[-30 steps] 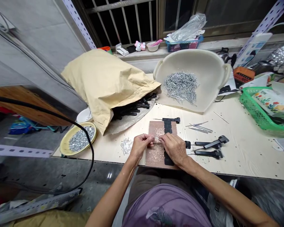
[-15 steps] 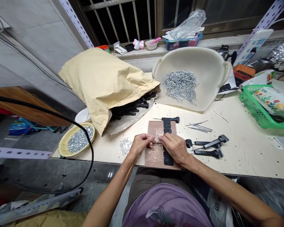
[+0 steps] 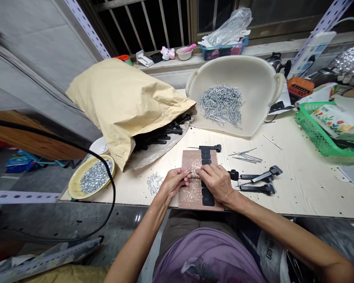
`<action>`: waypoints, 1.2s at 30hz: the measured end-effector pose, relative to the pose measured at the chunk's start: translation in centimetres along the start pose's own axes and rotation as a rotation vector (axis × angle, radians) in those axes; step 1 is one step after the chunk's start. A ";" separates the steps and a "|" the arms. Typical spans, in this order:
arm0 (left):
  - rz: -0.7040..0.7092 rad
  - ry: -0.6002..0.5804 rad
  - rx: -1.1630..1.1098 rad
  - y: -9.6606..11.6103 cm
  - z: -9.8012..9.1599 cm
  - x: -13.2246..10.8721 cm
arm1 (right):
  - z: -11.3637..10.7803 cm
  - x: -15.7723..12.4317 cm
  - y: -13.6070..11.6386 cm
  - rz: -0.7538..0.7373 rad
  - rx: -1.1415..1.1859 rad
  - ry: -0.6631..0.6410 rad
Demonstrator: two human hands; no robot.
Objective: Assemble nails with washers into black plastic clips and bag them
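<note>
So: left hand (image 3: pixel 173 182) and right hand (image 3: pixel 216 181) are close together in a narrow pinch, fingertips meeting on a thin metal nail (image 3: pixel 192 172) above a flecked brown board (image 3: pixel 188 196). Fingers hide most of the nail. A black plastic bracket (image 3: pixel 208 199) lies on the board under the right hand; another (image 3: pixel 208 148) sits at the far edge, a metal shaft sticking out left. Work in hand looks like fine nail-and-bracket fitting; the next move calls for a steady, well-aligned pinch. Right of the board: loose nails (image 3: pixel 246 157), more black brackets (image 3: pixel 261 179). Farther out: white plastic tray (image 3: pixel 255 74) of nails, yellow plate (image 3: pixel 73 184) of silver bits, paper sack (image 3: pixel 120 104).
</note>
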State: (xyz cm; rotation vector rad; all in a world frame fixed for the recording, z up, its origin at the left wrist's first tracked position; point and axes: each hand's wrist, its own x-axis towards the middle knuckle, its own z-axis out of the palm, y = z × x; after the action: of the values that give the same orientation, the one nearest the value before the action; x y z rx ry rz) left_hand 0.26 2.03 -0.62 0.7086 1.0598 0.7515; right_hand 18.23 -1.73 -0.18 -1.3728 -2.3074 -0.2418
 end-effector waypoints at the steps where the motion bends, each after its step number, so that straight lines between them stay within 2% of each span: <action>1: 0.010 0.009 0.010 0.0 0.1 0.0 | -0.1 0.1 0.1 -0.006 -0.014 -0.007; 8: 0.077 0.015 0.140 0.1 0.3 -0.3 | -0.6 0.3 0.4 0.084 0.125 -0.102; 14: 0.115 0.003 0.202 -0.2 0.2 -0.4 | -1.1 0.1 0.3 0.089 0.105 -0.111; 25: 0.137 -0.018 0.260 -0.2 0.3 -0.6 | -0.8 -0.2 0.9 0.181 0.350 -0.229; 29: 0.084 -0.034 0.247 0.0 0.2 -0.4 | -0.9 -0.2 1.3 0.171 0.498 -0.221; 33: 0.031 -0.062 0.233 0.2 0.2 -0.4 | -0.9 -0.5 1.5 0.098 0.411 -0.212; 36: 0.054 -0.039 0.265 0.3 0.4 -0.5 | -0.5 -0.6 1.5 0.134 0.435 -0.231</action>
State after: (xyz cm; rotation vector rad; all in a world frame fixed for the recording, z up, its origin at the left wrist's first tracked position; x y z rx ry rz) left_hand 0.46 1.78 0.02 0.9774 1.1196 0.6469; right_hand 19.90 -1.67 -0.07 -1.3705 -2.2512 0.4575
